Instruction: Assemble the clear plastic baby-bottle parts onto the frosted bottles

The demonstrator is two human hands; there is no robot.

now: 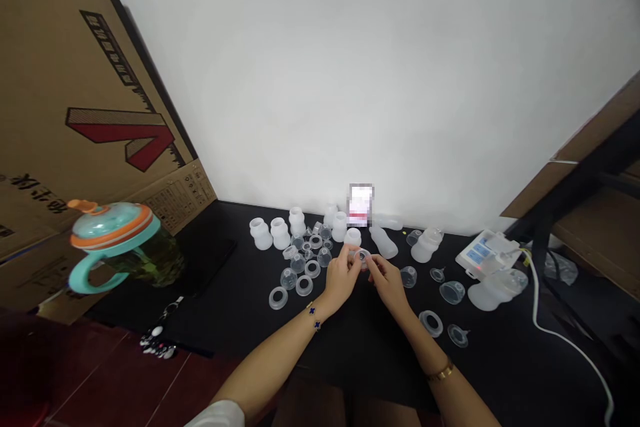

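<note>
My left hand [343,277] and my right hand [387,281] meet at the middle of the black table, both pinching a translucent bottle collar ring [362,256] between fingertips. Whether a nipple sits inside the ring is too small to tell. Just behind it stands a small white baby bottle [353,237], open at the top. To the left lie loose collar rings [278,298], clear domed caps [289,278] and several open bottles [261,233]. On the right are a clear cap [409,276], a collar ring [431,323] and a silicone nipple [458,335].
A lit phone [360,205] leans on the wall. At the right are capped bottles [500,288], a white box [486,253] and a white cable [536,307]. A large teal-handled jug [150,263], a dark tablet-like slab [213,267] and a cardboard box [65,113] occupy the left.
</note>
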